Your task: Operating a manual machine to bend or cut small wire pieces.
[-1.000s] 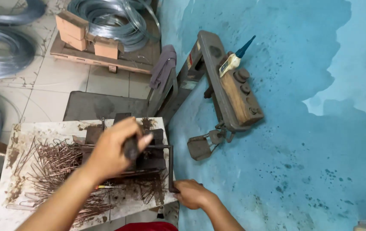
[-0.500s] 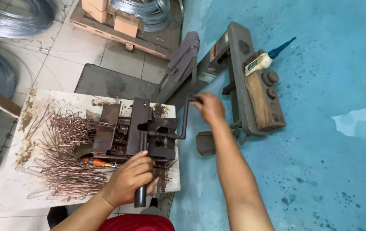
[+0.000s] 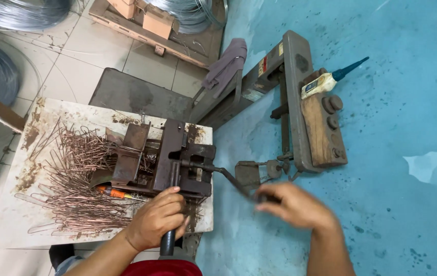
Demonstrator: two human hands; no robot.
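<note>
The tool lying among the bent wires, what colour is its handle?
Orange handle, seen in the head view.

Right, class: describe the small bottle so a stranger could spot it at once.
Start at the grey metal frame lying on the blue floor. A wooden block rests against it, and the bottle lies at its far end: pale yellow, the only thing with a pointed blue nozzle.

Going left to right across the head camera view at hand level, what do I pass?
Pile of bent copper-coloured wires → left hand on the black lever handle → right hand → blue floor.
</note>
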